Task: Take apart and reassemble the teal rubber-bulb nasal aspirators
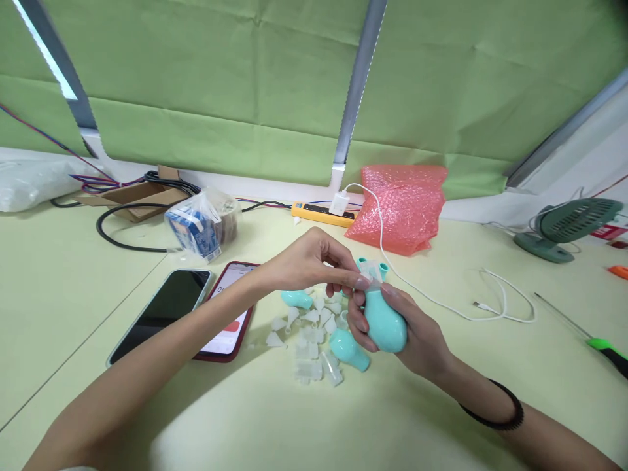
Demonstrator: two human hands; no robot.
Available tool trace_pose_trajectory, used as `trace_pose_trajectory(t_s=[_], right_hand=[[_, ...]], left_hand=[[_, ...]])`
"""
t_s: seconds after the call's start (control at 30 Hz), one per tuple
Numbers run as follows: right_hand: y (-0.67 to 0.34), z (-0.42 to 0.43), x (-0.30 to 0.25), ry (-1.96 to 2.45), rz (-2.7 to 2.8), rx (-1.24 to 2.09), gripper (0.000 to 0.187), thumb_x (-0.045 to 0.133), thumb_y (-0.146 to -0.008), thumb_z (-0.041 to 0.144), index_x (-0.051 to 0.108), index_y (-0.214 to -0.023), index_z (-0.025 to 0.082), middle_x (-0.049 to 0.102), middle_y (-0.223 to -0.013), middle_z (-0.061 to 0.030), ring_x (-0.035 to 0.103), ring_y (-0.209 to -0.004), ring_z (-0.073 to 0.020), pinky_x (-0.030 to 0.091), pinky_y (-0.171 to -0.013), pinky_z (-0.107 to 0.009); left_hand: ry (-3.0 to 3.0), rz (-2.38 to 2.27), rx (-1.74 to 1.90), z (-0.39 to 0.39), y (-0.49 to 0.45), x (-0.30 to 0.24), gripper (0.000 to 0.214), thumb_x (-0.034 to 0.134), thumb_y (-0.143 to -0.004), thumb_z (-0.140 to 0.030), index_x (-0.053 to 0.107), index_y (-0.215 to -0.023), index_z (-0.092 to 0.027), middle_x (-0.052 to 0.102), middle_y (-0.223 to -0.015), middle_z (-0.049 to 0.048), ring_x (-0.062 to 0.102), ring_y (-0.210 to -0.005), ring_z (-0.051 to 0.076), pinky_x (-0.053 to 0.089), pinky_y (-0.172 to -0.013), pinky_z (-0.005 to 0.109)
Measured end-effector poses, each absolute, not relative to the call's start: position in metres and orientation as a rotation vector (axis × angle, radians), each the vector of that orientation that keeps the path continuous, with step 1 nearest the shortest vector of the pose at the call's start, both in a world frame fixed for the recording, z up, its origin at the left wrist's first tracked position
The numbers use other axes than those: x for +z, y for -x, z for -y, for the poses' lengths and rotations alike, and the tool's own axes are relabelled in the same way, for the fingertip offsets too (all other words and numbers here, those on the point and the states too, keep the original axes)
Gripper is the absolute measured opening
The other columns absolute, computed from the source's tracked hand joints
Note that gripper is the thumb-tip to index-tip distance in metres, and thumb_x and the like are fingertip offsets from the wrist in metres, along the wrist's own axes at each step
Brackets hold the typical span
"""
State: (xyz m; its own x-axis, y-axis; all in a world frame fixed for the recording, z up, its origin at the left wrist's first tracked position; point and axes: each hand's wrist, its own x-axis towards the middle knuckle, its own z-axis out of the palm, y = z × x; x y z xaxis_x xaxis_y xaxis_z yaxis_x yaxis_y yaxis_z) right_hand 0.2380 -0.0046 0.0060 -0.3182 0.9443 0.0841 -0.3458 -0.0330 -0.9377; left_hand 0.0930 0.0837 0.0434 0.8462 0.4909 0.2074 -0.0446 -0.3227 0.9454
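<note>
My right hand (417,333) is wrapped around a teal rubber bulb (385,320), held just above the pale green table (73,288). My left hand (314,261) pinches a small clear plastic tip (371,273) at the bulb's neck. Below the hands lies a pile of several clear plastic tips (309,333). Two more teal bulbs rest there, one at the pile's left (297,299) and one at its right (349,349). Two small teal pieces (383,267) show just behind the held tip.
Two phones lie at the left, a dark one (161,314) and a red-cased one (228,314). Behind are a bagged blue carton (199,226), a cardboard box (140,196), a yellow power strip (321,214), pink bubble wrap (402,206), a white cable (490,304), a green fan (569,229) and a green-handled screwdriver (596,340).
</note>
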Motion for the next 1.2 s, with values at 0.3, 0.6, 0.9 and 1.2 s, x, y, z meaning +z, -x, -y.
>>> trace_pose_trajectory(t_s=[0.3, 0.6, 0.9, 1.2], right_hand=[[-0.238, 0.008, 0.009, 0.747, 1.130, 1.456, 0.028, 0.039, -0.083, 0.040, 0.049, -0.074, 0.015, 0.049, -0.059, 0.0004, 0.045, -0.043, -0.0101, 0.032, -0.045, -0.025], [-0.235, 0.014, 0.003, 0.789, 1.119, 1.225, 0.027, 0.041, -0.081, 0.042, 0.049, -0.075, 0.017, 0.050, -0.062, -0.0007, 0.049, -0.051, -0.0127, 0.036, -0.047, -0.026], [-0.236, 0.009, 0.004, 0.763, 1.106, 1.322, 0.028, 0.039, -0.082, 0.042, 0.048, -0.074, 0.017, 0.049, -0.061, -0.0001, 0.046, -0.047, -0.0116, 0.034, -0.046, -0.026], [-0.239, 0.008, 0.008, 0.772, 1.058, 1.454, 0.028, 0.038, -0.081, 0.041, 0.048, -0.071, 0.017, 0.048, -0.055, 0.0005, 0.043, -0.041, -0.0113, 0.031, -0.043, -0.026]], left_hand=[[-2.118, -0.445, 0.915, -0.064, -0.097, 0.050, 0.014, 0.056, -0.075, -0.020, 0.065, -0.069, -0.011, 0.060, -0.059, 0.0000, 0.050, -0.052, 0.007, 0.038, -0.044, 0.015], [-2.282, -0.369, 1.482, -0.044, -0.109, 0.034, 0.010, 0.056, -0.075, -0.013, 0.065, -0.074, -0.009, 0.063, -0.059, 0.0043, 0.054, -0.053, 0.010, 0.046, -0.052, 0.022], [-2.300, -0.342, 1.322, -0.051, -0.109, 0.036, 0.014, 0.052, -0.077, -0.012, 0.064, -0.073, -0.008, 0.062, -0.059, 0.0042, 0.053, -0.054, 0.010, 0.045, -0.053, 0.021], [-2.088, -0.507, 0.909, -0.048, -0.104, 0.047, 0.007, 0.047, -0.076, -0.010, 0.051, -0.072, -0.014, 0.053, -0.053, -0.0038, 0.047, -0.046, 0.006, 0.037, -0.042, 0.014]])
